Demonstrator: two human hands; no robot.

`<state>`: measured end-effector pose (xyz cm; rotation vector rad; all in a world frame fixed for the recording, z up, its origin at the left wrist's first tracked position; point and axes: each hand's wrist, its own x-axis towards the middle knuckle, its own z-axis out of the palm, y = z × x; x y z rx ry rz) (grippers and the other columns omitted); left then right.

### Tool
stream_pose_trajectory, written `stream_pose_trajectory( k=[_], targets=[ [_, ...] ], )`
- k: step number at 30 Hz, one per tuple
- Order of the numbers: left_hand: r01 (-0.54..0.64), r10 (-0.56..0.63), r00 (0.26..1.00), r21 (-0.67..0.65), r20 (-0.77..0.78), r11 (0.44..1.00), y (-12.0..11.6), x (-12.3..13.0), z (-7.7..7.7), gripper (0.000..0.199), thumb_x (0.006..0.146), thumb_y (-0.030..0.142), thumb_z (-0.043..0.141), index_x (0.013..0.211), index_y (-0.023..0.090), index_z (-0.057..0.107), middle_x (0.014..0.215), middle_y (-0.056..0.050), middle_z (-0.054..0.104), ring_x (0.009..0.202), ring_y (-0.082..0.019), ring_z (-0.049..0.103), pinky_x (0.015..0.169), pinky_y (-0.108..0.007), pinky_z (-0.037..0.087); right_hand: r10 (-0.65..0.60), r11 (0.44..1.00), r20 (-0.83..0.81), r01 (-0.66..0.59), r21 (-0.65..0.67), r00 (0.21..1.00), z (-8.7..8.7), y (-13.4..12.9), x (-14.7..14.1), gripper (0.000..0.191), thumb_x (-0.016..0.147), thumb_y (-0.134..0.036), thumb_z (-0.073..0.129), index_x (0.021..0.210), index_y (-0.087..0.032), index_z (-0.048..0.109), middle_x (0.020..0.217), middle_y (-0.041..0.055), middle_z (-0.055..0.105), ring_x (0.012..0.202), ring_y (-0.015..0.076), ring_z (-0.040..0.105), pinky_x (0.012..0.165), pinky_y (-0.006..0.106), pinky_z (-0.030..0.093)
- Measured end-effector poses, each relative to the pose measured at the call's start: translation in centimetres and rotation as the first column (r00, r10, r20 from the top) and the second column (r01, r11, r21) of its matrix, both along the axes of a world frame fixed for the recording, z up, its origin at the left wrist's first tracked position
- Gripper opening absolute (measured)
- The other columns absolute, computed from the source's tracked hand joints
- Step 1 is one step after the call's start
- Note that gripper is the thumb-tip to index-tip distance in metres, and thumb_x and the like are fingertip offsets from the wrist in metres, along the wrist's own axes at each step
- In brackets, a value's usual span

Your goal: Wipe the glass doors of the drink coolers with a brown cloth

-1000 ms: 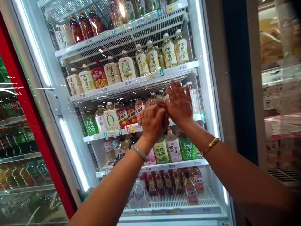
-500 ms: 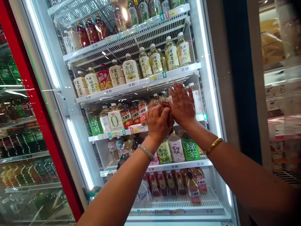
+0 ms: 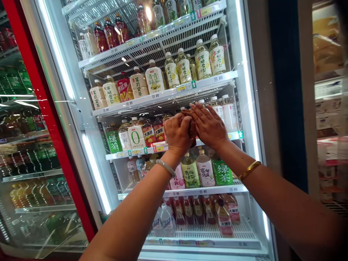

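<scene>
My left hand (image 3: 179,133) is closed in a fist before the middle shelf, a pale bangle on its wrist; what it holds, if anything, is hidden. Touching its right side is my right hand (image 3: 210,127), fingers stretched and slanting up to the left, a gold bracelet on the wrist. Behind them stands a lit drinks cooler. Above the hands, a shelf edge (image 3: 155,96) carries pear drinks (image 3: 202,61) and a green tea bottle (image 3: 154,78). A white bottle marked 0 (image 3: 135,134) stands left of my left hand.
Below the hands, a shelf holds a green-labelled bottle (image 3: 223,172) and others. A red frame (image 3: 51,119) borders another drinks cooler at the left. A dark blue panel (image 3: 288,90) and more shelving are at the right.
My right hand has tilted left, its fingers now slanting over toward my left hand, which has moved slightly up and left. The cooler's upper shelves sit slightly further right in view.
</scene>
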<state>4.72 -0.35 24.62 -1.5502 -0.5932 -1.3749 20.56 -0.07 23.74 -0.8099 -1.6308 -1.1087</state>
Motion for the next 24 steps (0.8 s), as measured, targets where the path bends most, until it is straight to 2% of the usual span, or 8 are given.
stream_pose_trajectory(
  k=[4,8,10,12,14,16,20,24],
  targets=[
    [0.015,-0.011,0.982,0.020,-0.190,1.000,-0.4,-1.9,-3.7,0.016,0.093,0.035,0.063,0.103,0.027,0.071,0.117,-0.011,0.068,0.108,-0.027,0.058,0.100,-0.046,0.041,-0.008,1.000,0.012,0.008,-0.001,1.000,-0.2,-0.1,0.4,0.058,0.103,-0.026,0.041,0.160,-0.017,0.032,0.168,0.0052,0.029,0.159,0.0205,0.025,0.134,0.050,0.020],
    [-0.033,0.086,0.847,0.109,-0.524,0.993,-0.5,-5.0,-1.9,0.016,0.093,0.034,0.065,0.107,0.031,0.071,0.120,-0.006,0.069,0.106,-0.025,0.059,0.101,-0.044,0.041,0.020,0.999,-0.022,-0.021,-0.048,1.000,-0.5,-0.1,-0.3,0.062,0.102,-0.023,0.041,0.162,-0.021,0.026,0.169,0.0036,0.028,0.159,0.0192,0.023,0.134,0.051,0.019],
    [-0.080,0.122,0.884,0.112,-0.451,0.991,-0.4,-5.2,0.1,0.015,0.094,0.033,0.064,0.107,0.030,0.070,0.116,-0.007,0.070,0.102,-0.025,0.060,0.096,-0.042,0.042,0.017,0.998,-0.114,-0.024,-0.059,0.993,-1.0,-0.1,-1.5,0.062,0.102,-0.022,0.038,0.163,-0.022,0.023,0.169,0.0026,0.028,0.159,0.0202,0.023,0.135,0.053,0.017],
    [-0.101,0.111,0.974,0.056,-0.197,0.993,-0.3,-4.4,1.2,0.016,0.094,0.034,0.063,0.105,0.026,0.070,0.113,-0.009,0.069,0.100,-0.026,0.059,0.091,-0.041,0.042,0.008,0.998,-0.243,-0.023,-0.061,0.970,-1.5,-0.1,-3.1,0.063,0.103,-0.021,0.036,0.164,-0.022,0.020,0.169,0.0022,0.027,0.160,0.0225,0.021,0.134,0.057,0.015],
    [-0.070,0.070,0.998,0.003,0.010,0.998,-0.3,-3.1,0.9,0.018,0.092,0.034,0.064,0.105,0.024,0.070,0.113,-0.011,0.068,0.103,-0.028,0.059,0.091,-0.043,0.042,0.003,0.997,-0.336,-0.027,-0.065,0.942,-2.1,-0.1,-4.4,0.064,0.103,-0.021,0.033,0.164,-0.023,0.015,0.170,0.0018,0.024,0.160,0.0239,0.019,0.134,0.058,0.014],
    [-0.034,0.034,0.999,-0.008,0.040,0.999,-0.3,-2.4,-0.7,0.019,0.091,0.034,0.064,0.106,0.024,0.070,0.116,-0.012,0.067,0.106,-0.029,0.059,0.093,-0.044,0.042,0.001,0.996,-0.353,-0.031,-0.079,0.936,-2.5,-0.1,-5.0,0.063,0.104,-0.023,0.031,0.165,-0.023,0.012,0.170,0.0018,0.023,0.161,0.0233,0.018,0.135,0.057,0.013],
    [-0.010,0.020,0.968,0.042,-0.248,0.999,-0.6,-4.6,-3.5,0.014,0.091,0.033,0.064,0.102,0.026,0.070,0.116,-0.010,0.068,0.105,-0.027,0.059,0.098,-0.045,0.044,-0.024,0.995,-0.317,-0.008,-0.098,0.948,-3.0,-0.2,-4.8,0.062,0.106,-0.027,0.028,0.165,-0.024,0.010,0.170,0.0018,0.023,0.161,0.0231,0.017,0.135,0.057,0.012],
    [-0.014,0.012,0.803,0.001,-0.596,1.000,-0.8,-8.5,-1.1,0.014,0.087,0.035,0.070,0.102,0.034,0.070,0.115,-0.001,0.072,0.103,-0.022,0.062,0.099,-0.041,0.046,-0.044,0.993,-0.306,0.007,-0.121,0.951,-3.0,-0.1,-4.7,0.065,0.103,-0.026,0.033,0.165,-0.023,0.012,0.171,0.0023,0.021,0.161,0.0245,0.013,0.134,0.057,0.010]
  ],
)
